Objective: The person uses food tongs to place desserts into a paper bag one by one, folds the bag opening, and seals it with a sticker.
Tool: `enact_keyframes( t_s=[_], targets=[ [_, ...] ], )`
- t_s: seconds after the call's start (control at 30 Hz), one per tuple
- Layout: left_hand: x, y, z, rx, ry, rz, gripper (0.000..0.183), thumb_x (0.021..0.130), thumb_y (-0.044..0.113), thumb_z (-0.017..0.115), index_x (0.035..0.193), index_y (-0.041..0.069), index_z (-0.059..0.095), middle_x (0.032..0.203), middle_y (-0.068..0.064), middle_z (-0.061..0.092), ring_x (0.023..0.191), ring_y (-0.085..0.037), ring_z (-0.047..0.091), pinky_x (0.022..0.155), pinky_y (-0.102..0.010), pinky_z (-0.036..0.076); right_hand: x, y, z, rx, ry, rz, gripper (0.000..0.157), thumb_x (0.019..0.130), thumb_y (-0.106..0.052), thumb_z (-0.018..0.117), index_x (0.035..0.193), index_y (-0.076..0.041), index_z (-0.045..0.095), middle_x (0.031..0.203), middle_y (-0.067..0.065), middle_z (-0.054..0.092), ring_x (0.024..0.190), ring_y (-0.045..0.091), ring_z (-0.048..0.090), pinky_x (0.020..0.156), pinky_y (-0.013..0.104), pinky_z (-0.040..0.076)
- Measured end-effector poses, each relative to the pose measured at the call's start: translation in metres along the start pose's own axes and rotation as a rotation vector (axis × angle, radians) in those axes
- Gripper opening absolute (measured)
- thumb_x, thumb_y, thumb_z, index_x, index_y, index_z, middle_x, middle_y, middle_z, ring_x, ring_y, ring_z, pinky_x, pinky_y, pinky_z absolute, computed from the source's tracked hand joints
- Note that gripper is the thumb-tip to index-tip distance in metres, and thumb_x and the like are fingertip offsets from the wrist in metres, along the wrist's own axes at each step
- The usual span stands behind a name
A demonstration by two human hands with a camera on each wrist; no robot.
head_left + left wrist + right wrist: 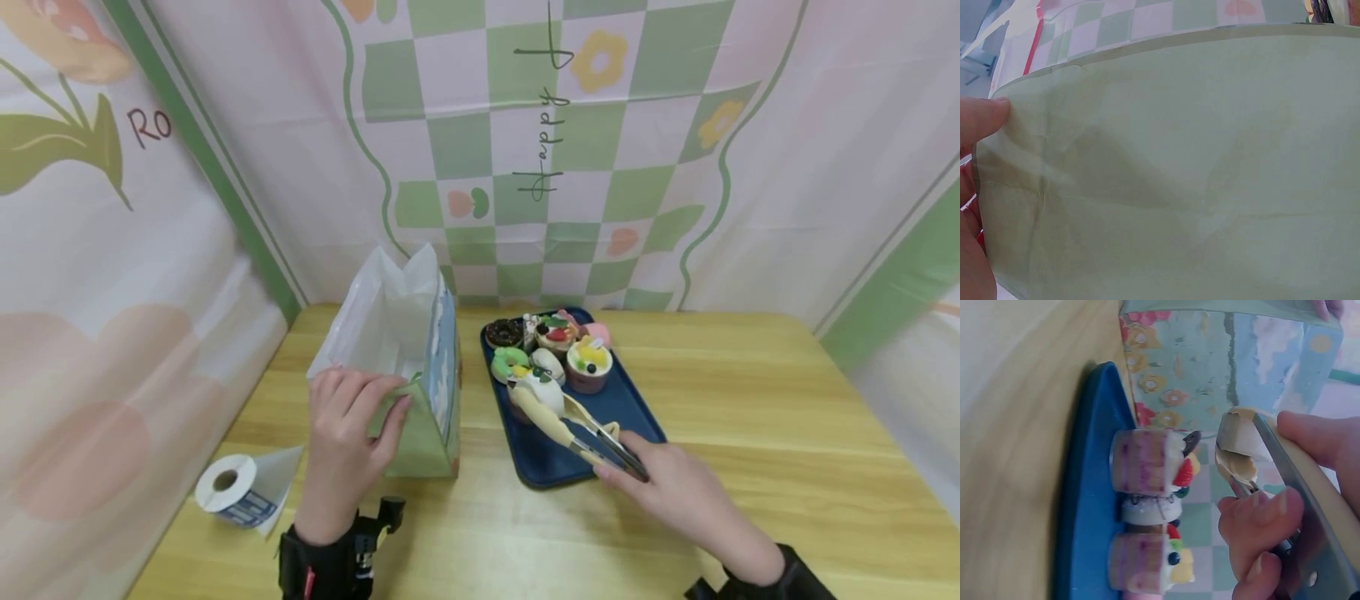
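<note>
My left hand (351, 437) pinches the near top rim of a paper bag (416, 433), green on the front with a picture on its side. The bag stands upright, its white-lined mouth spread wide. In the left wrist view the thumb (985, 119) presses the green paper (1166, 156). With my right hand (671, 479) I grip metal tongs (611, 446) with cream-coloured tips. In the head view those tips overlap a white-topped cupcake (542, 393) on a dark blue tray (551, 467); I cannot tell whether they pinch it.
Other toy-like sweets share the tray: a chocolate doughnut (504, 333), a green doughnut (510, 364), a fruit-topped cup cake (588, 364) and several more. A label roll (238, 492) lies at the left of the wooden table (750, 400). Printed cloth (510, 125) hangs behind.
</note>
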State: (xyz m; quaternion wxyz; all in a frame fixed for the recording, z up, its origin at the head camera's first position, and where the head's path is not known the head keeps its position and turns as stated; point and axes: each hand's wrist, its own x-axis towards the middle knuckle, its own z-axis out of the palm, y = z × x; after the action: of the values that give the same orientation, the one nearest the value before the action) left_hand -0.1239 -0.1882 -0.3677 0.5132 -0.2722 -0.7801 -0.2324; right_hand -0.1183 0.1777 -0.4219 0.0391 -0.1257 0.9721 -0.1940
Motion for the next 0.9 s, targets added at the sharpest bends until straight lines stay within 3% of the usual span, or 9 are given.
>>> enact_keyframes(
  t_s=[0.13,0.53,0.9],
  targets=[
    [0.0,0.0,0.0,-0.002,-0.008,-0.006,0.017,0.088,0.021,0.066,0.092,0.005,0.071,0.082,-0.006,0.066,0.078,-0.026,0.053,0.082,-0.043,0.035,0.003,-0.003,-0.009,0.011,0.043,-0.03,0.045,0.091,-0.06,0.056,0.11,-0.019,0.062,0.057,-0.009,0.044,0.049,0.006,0.039,0.046,0.023,0.029],
    [-0.001,0.0,0.0,0.0,-0.009,-0.008,0.016,0.088,0.02,0.066,0.093,0.005,0.071,0.083,-0.006,0.066,0.079,-0.026,0.052,0.082,-0.043,0.035,0.015,-0.018,-0.04,-0.003,0.11,-0.071,0.058,0.093,-0.055,0.056,0.128,-0.009,0.06,0.062,-0.005,0.05,0.053,0.009,0.043,0.049,0.024,0.03],
    [0.0,0.0,0.0,-0.001,-0.009,-0.008,0.017,0.09,0.021,0.065,0.093,0.005,0.071,0.084,-0.007,0.067,0.079,-0.027,0.052,0.082,-0.044,0.034,0.025,-0.031,-0.062,-0.03,0.169,-0.138,0.058,0.093,-0.053,0.058,0.132,-0.011,0.059,0.06,-0.004,0.051,0.051,0.008,0.043,0.049,0.024,0.03]
  ],
)
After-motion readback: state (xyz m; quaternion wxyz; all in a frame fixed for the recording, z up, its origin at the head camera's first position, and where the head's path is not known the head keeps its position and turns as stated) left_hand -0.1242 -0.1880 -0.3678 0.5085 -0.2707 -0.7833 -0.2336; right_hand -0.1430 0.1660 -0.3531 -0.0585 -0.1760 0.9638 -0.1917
